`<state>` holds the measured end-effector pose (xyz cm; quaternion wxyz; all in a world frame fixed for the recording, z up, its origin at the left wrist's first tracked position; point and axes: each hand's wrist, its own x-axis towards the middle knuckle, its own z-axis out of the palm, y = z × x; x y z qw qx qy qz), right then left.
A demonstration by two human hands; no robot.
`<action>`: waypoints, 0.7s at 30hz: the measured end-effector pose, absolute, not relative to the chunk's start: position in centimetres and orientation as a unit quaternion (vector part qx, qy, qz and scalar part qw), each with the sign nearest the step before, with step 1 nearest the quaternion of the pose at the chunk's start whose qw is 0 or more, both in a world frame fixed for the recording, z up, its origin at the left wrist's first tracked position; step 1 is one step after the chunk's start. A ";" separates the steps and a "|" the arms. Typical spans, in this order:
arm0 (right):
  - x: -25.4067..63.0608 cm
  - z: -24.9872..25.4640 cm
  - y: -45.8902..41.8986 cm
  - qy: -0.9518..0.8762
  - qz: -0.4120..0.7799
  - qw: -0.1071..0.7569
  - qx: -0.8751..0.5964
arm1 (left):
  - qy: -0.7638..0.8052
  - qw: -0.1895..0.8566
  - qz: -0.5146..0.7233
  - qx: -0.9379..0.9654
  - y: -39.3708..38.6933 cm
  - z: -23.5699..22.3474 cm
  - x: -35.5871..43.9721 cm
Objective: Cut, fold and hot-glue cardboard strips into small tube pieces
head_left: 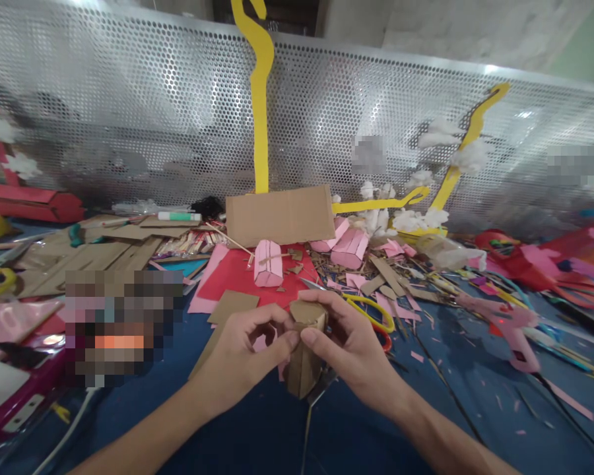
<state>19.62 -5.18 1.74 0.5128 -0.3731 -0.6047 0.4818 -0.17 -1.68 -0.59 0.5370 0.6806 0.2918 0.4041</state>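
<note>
The small folded brown cardboard form (304, 369) could crease or spring open if the thumbs press too hard on its thin walls. It sits upright between both hands, above the near edge of the blue work surface (247, 432); the left hand (250, 349)'s thumb and fingertips pinch its upper left side, while the right hand (349, 340)'s thumb presses its front, fingers curled around the right side.
</note>
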 end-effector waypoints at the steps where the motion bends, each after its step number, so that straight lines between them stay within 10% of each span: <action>1: 19.6 1.8 -5.2 -0.605 0.481 0.511 -0.376 | 0.293 0.538 0.403 0.680 -1.7 -0.5 -0.1; 21: 19.8 1.0 -4.6 -0.560 0.489 0.530 -0.408 | 0.315 0.535 0.386 0.682 -1.2 -1.3 -0.1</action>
